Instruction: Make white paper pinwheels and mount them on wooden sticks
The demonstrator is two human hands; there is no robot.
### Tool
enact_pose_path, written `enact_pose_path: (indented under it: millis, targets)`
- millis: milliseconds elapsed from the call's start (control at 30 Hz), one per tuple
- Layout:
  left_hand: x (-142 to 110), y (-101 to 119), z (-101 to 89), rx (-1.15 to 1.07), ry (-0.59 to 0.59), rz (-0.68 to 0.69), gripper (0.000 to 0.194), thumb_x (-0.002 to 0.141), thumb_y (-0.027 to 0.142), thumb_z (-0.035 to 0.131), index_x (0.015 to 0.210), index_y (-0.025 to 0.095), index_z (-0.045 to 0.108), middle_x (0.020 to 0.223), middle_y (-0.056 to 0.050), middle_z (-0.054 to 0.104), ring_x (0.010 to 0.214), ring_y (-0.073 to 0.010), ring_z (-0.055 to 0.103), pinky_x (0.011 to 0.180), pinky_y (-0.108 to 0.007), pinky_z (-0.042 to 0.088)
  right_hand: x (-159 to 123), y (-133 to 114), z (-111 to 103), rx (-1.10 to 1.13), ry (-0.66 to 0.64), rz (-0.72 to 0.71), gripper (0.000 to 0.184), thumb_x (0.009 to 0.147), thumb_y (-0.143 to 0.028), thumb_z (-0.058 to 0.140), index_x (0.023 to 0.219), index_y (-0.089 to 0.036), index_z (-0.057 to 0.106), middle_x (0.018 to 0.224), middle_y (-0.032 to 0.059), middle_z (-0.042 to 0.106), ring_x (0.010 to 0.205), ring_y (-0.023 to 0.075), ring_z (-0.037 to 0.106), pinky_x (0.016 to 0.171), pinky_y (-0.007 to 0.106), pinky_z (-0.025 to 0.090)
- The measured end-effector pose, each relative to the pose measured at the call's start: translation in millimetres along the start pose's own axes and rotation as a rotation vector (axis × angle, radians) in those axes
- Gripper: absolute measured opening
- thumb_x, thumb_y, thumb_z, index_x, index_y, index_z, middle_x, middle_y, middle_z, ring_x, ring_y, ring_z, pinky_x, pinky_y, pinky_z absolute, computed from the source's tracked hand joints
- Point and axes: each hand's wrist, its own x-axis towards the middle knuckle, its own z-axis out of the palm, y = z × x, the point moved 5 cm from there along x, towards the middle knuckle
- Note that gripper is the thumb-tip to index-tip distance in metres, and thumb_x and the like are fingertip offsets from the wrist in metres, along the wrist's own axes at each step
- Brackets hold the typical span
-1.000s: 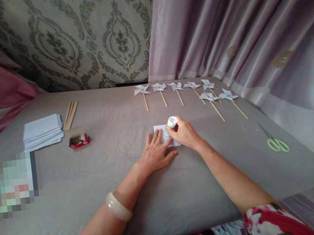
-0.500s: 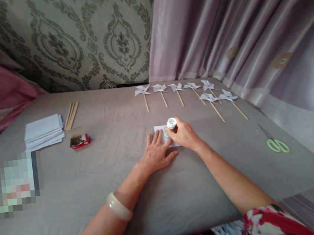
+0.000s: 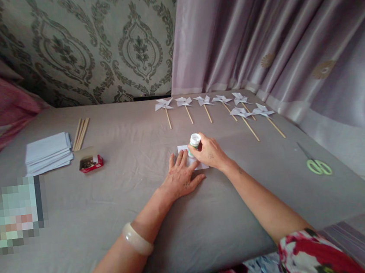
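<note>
A small white sheet of paper (image 3: 201,166) lies on the grey cloth in front of me. My left hand (image 3: 182,178) is spread flat over its left and near part, fingers apart, pressing it down. In my right hand (image 3: 210,151) is a white-and-green glue stick (image 3: 195,140), gripped between thumb and fingers and held upright with its lower end at the paper. The contact point is hidden by my fingers.
Several paper pinwheels (image 3: 206,101) on sticks lie at the back right. Green-handled scissors (image 3: 319,167) rest at the right. To the left are stacked white paper (image 3: 47,150), wooden sticks (image 3: 81,134), a red box (image 3: 90,163) of small metal pieces and a blurred-out item (image 3: 17,212).
My right hand has shifted the glue stick slightly left and away from me over the paper. My left hand stays in place. The whole view has moved a little.
</note>
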Motion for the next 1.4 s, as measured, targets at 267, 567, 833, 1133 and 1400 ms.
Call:
enact_pose_path:
  millis: [267, 567, 833, 1133, 1400]
  targets:
    - [0, 1, -1.3, 0.003, -0.016, -0.006, 0.052, 0.088, 0.057, 0.036, 0.127, 0.024, 0.049, 0.147, -0.015, 0.034, 0.138, -0.034, 0.024, 0.108, -0.059, 0.014, -4, 1, -2, -0.009, -0.01, -0.003, 0.019, 0.08, -0.035, 0.054, 0.091, -0.02, 0.057, 0.069, 0.0042, 0.067, 0.063, 0.0193, 0.063, 0.059, 0.027, 0.043]
    - [0, 2, -2.5, 0.012, -0.012, -0.003, 0.052, 0.088, 0.058, 0.036, 0.125, 0.024, 0.051, 0.147, -0.016, 0.034, 0.138, -0.0344, 0.024, 0.108, -0.059, 0.014, -2, 2, -4, 0.01, -0.009, 0.005, 0.019, 0.079, -0.035, 0.055, 0.089, -0.02, 0.056, 0.067, 0.0035, 0.065, 0.061, 0.0191, 0.061, 0.059, 0.027, 0.042]
    - [0, 1, -1.9, 0.017, -0.028, -0.011, 0.052, 0.088, 0.058, 0.035, 0.125, 0.025, 0.051, 0.146, -0.014, 0.035, 0.138, -0.034, 0.023, 0.109, -0.059, 0.013, 0, 3, -2, 0.033, -0.009, 0.006, 0.021, 0.079, -0.034, 0.055, 0.094, -0.019, 0.055, 0.07, 0.0042, 0.066, 0.061, 0.0182, 0.061, 0.06, 0.027, 0.041]
    - [1, 1, -0.9, 0.0, -0.045, -0.013, 0.053, 0.088, 0.056, 0.036, 0.13, 0.025, 0.048, 0.147, -0.016, 0.033, 0.138, -0.0363, 0.022, 0.109, -0.059, 0.013, -2, -2, 0, 0.026, -0.012, -0.005, 0.021, 0.078, -0.032, 0.056, 0.093, -0.017, 0.057, 0.07, 0.0046, 0.066, 0.061, 0.0175, 0.06, 0.058, 0.026, 0.041]
    - [-3, 0, -3.2, -0.005, 0.038, 0.004, 0.051, 0.087, 0.057, 0.039, 0.126, 0.027, 0.053, 0.147, -0.014, 0.034, 0.138, -0.0351, 0.023, 0.108, -0.058, 0.014, -12, 10, -17, 0.38, 0.177, 0.119, 0.023, 0.075, -0.037, 0.062, 0.087, -0.018, 0.06, 0.079, 0.0056, 0.069, 0.067, 0.0164, 0.063, 0.064, 0.028, 0.048]
